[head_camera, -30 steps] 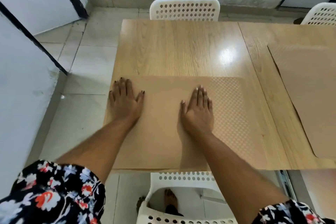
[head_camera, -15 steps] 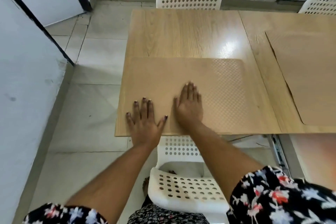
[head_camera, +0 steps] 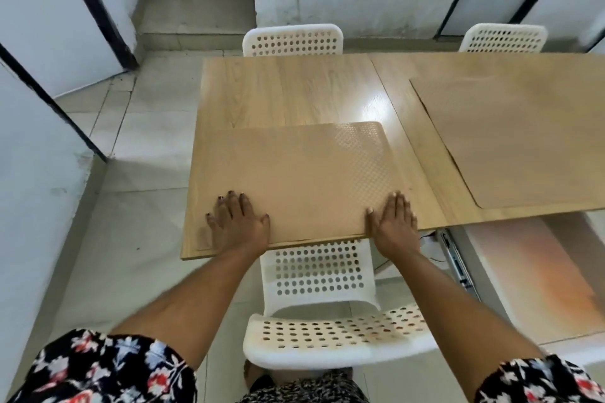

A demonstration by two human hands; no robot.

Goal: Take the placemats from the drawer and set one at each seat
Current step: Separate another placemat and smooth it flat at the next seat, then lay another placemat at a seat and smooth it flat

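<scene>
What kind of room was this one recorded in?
Likely a plain dining area: a long wooden table with white perforated chairs along both sides, placemats laid at the seats, a tiled floor and bare white walls.

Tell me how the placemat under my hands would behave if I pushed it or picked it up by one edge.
The placemat lies thin and flat, so it would probably droop. On the glossy table it may slide easily. It looks light, not fragile.

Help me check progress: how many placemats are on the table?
2. One placemat lies at the near seat under both flat hands; another placemat lies further right, cut off by the picture's edge. More could be out of view.
</scene>
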